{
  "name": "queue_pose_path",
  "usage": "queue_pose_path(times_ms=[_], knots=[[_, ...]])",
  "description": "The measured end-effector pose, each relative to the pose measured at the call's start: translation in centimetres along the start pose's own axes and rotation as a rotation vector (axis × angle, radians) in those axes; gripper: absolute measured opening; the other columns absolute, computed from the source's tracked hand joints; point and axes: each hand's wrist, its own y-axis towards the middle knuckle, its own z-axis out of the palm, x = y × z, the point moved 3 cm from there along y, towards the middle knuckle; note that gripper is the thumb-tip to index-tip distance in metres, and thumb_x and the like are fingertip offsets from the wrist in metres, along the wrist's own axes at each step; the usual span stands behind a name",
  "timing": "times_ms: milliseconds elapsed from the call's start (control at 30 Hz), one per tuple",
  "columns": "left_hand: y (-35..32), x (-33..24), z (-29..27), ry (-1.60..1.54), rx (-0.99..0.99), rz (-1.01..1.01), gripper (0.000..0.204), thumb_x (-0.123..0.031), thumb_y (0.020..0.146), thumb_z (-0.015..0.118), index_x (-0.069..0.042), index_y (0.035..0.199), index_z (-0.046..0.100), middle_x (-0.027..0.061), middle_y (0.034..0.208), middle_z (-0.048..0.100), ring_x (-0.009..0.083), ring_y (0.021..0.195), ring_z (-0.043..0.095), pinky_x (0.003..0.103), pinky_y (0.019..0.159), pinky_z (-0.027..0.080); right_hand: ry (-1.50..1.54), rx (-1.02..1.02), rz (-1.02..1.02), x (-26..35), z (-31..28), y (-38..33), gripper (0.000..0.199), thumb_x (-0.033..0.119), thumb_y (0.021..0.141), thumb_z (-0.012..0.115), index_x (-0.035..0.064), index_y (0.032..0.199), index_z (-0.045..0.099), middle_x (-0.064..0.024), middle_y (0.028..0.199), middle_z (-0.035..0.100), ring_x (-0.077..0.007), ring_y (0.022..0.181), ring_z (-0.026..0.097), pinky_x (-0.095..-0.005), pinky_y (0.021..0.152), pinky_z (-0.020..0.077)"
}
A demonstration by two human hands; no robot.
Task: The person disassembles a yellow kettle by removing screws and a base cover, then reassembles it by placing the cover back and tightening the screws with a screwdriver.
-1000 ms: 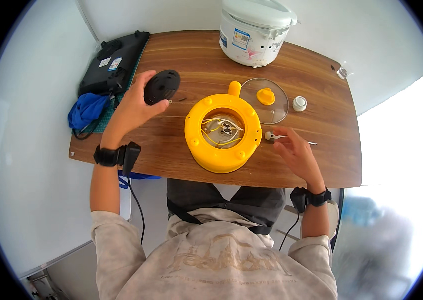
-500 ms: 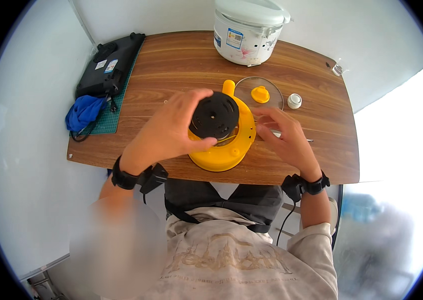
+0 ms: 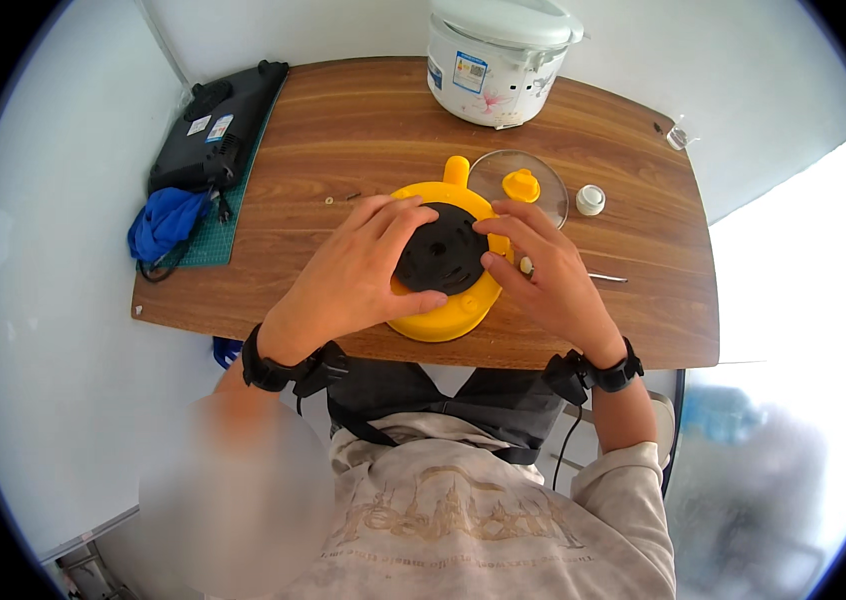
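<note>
At the far left of the frame, a black case (image 3: pixel 218 130) lies on a green cutting mat (image 3: pixel 233 215) beside a bundle of blue cloth (image 3: pixel 165 222), all well apart from the work. Toward the centre, my left hand (image 3: pixel 358 270) spreads over a black round plate (image 3: pixel 440 250), fingers curled at its rim and thumb under its lower edge, holding it down on the upturned yellow appliance body (image 3: pixel 443 315) at the near edge of the wooden table (image 3: pixel 363 130). Just right of it, my right hand (image 3: pixel 543 275) presses fingertips against the plate's other rim. I judge the plate seated or nearly so; whether it is fastened I cannot tell. Still apart, to the upper right, sit a glass lid (image 3: pixel 533 200) with a yellow knob (image 3: pixel 520 185), a small white cap (image 3: pixel 590 200) and a thin metal tool (image 3: pixel 608 278). A white rice cooker (image 3: pixel 498 60) stands at top.
</note>
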Motion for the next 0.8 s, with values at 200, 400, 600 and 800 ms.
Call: queue_pose_path(times_ms=[200,400,600,800], knots=[[-0.3,0.6,0.4,0.03,0.006,-0.03,0.072,-0.035,0.077,0.085,-0.008,0.136,0.052,0.0134,0.148,0.05,0.0336,0.141,0.041,0.045,0.116,0.038,0.004,-0.044,-0.02,-1.1,0.4,0.1,0.034,0.01,0.092,0.07,0.0053,0.125,0.062,-0.0147,0.13,0.059,-0.0261,0.083,0.065,-0.0342,0.076,0.0544],[-0.3,0.2,-0.5,-0.068,0.046,-0.079,0.07,-0.031,0.078,0.084,-0.008,0.136,0.051,0.0139,0.149,0.049,0.0339,0.139,0.043,0.045,0.116,0.038,0.096,-0.003,0.081,-0.9,0.4,0.2,0.036,0.008,0.092,0.07,0.0051,0.126,0.06,-0.0133,0.129,0.059,-0.0261,0.083,0.065,-0.0335,0.075,0.054],[-0.3,0.2,-0.6,0.049,0.029,-0.004,0.067,-0.038,0.081,0.081,-0.006,0.133,0.055,0.0213,0.146,0.051,0.0387,0.138,0.045,0.047,0.115,0.04,0.089,0.004,0.068,-1.2,0.4,0.0,0.035,0.01,0.093,0.07,0.0062,0.126,0.061,-0.0128,0.13,0.059,-0.0254,0.081,0.065,-0.0342,0.076,0.0538],[-0.5,0.4,-0.4,0.098,0.068,-0.006,0.054,-0.035,0.081,0.079,-0.009,0.126,0.066,0.0165,0.153,0.047,0.0361,0.143,0.04,0.046,0.12,0.034,0.108,0.024,0.099,-1.2,0.4,0.0,0.032,0.013,0.094,0.069,0.0066,0.125,0.062,-0.0134,0.132,0.058,-0.0265,0.087,0.066,-0.0352,0.08,0.0544]])
